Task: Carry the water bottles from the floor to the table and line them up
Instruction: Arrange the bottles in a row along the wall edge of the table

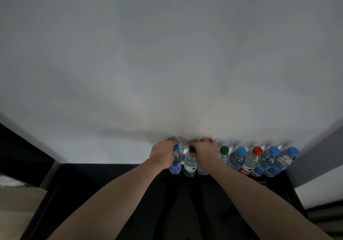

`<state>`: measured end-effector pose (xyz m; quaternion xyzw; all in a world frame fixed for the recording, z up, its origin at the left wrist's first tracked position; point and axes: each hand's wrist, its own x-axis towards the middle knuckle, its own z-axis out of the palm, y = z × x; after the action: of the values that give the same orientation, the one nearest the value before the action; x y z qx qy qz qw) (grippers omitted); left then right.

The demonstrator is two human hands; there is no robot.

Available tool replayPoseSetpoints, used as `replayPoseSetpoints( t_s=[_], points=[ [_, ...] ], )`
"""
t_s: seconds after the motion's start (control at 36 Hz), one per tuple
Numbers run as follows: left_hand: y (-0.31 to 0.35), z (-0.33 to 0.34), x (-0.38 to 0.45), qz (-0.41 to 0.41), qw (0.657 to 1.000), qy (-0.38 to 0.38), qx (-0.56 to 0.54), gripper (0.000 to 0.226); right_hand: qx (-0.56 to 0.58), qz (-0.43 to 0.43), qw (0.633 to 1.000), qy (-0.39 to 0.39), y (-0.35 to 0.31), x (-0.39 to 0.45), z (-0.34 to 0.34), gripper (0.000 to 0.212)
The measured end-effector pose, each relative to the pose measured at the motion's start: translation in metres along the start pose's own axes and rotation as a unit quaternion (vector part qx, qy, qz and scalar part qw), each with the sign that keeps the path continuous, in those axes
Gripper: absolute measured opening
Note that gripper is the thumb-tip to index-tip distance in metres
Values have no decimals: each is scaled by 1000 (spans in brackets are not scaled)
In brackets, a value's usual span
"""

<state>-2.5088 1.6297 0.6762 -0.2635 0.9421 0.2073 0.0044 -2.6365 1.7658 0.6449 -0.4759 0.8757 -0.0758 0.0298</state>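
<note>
black table [130, 193] carries upright water bottles [235, 160] along its far edge.

We read no text. Labels too blurred: blue label [175, 168], green label [189, 170], red label [246, 171] carry white marks on bottles along table's [111, 184] far edge; we cannot make out characters.

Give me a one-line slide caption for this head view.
Left hand and right hand set two bottles onto a black table.
</note>
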Motion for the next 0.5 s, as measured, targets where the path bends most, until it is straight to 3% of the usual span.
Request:
replayPoseSetpoints(
  t_s=[0.19,0.5],
  points=[
    [8,10,5,4,1000,-4,6,36,57,0,998,-9,4,2,0,28],
    [7,15,4,-10,1000,2,-15,33,65,11,997,-31,7,-3,9,49]
  ],
)
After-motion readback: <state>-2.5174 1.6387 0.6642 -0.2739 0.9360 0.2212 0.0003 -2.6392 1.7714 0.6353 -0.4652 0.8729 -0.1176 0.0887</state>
